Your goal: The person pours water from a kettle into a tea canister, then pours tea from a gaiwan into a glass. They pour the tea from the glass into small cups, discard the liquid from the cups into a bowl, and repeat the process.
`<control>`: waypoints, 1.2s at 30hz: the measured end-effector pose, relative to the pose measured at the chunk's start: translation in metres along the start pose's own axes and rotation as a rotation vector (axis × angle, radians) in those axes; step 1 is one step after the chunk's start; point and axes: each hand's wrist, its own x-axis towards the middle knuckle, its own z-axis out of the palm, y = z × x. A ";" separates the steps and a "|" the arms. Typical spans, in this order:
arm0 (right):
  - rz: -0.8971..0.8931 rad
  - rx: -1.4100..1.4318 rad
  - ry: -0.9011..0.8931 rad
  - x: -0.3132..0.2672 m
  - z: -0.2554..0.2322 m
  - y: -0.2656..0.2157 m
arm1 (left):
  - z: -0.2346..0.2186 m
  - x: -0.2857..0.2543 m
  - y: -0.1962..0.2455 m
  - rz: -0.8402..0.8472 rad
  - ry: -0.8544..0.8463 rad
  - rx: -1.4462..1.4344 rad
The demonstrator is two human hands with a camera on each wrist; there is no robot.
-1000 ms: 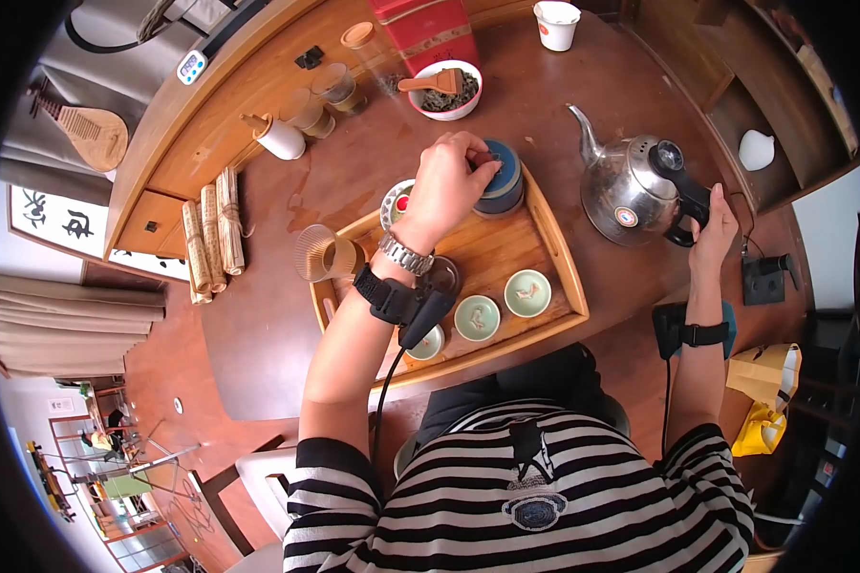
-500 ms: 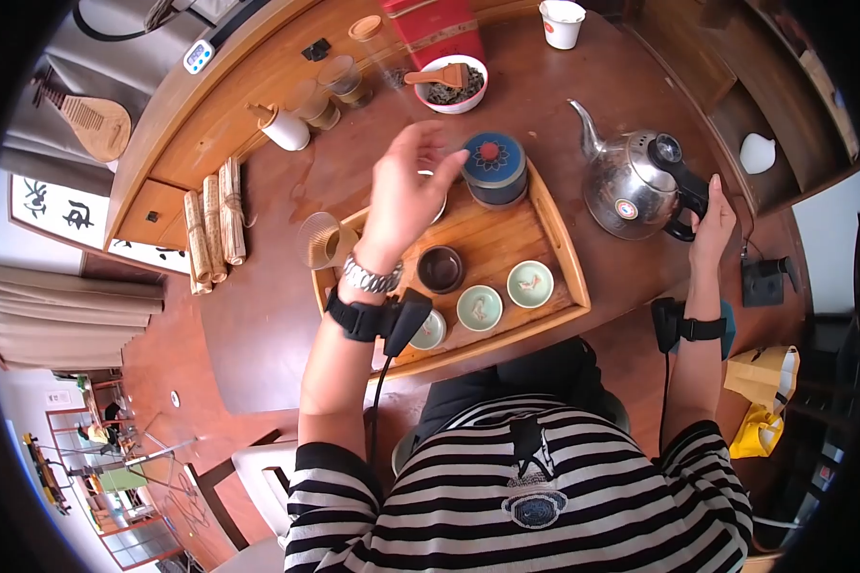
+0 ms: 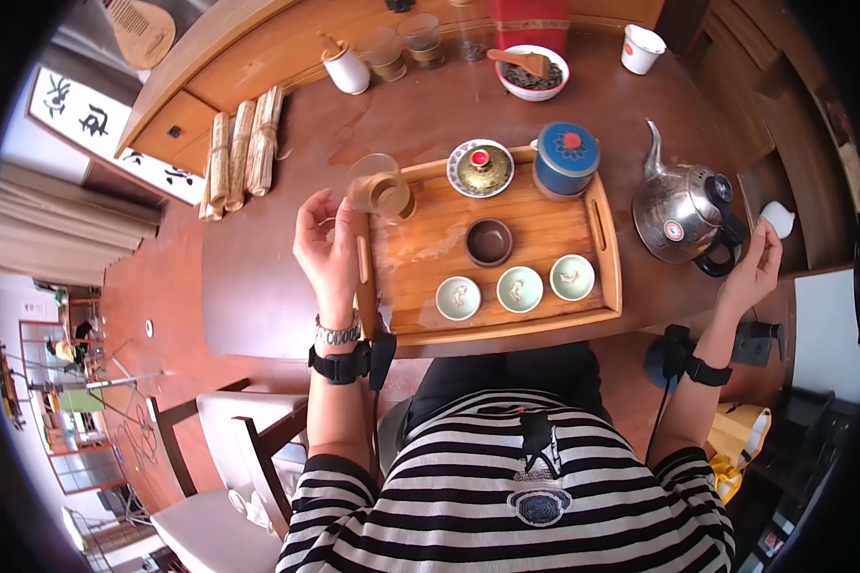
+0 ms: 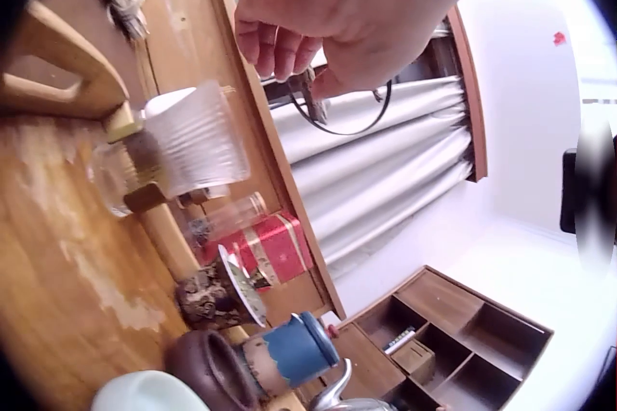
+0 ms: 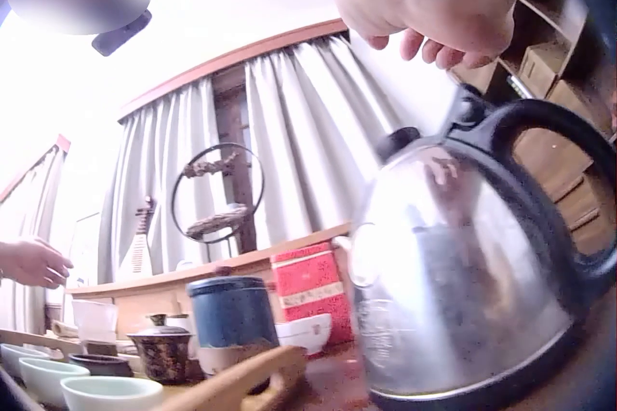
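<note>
The left hand [image 3: 325,239] has moved from over the tray to its left end, and the right hand [image 3: 753,267] has come off the black handle of the rounded, shiny metal kettle [image 3: 678,215]. The left hand's fingers are loosely bent, holding nothing, just beside the ribbed clear glass cup [image 3: 384,196] at the upper-left corner of the rectangular wooden tray [image 3: 420,248]. The right hand hangs loosely above the kettle, apart from it; the kettle stands right of the tray. The patterned lidded bowl [image 3: 483,170], earlier partly covered, now shows fully beside the blue cylindrical canister [image 3: 566,162]. The kettle's round sticker [image 3: 674,230] and the red box's [image 3: 535,24] writing are too small to read; the head view cuts off the box's top.
</note>
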 end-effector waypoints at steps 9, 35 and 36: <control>-0.197 -0.123 -0.668 -0.048 0.095 -0.037 | 0.020 -0.015 -0.009 0.072 -0.013 0.127; -0.139 -0.057 -0.643 -0.085 0.173 -0.008 | 0.051 -0.019 0.011 0.293 -0.327 0.241; -0.163 -0.024 -0.632 -0.085 0.173 -0.007 | 0.052 -0.019 0.015 0.298 -0.328 0.279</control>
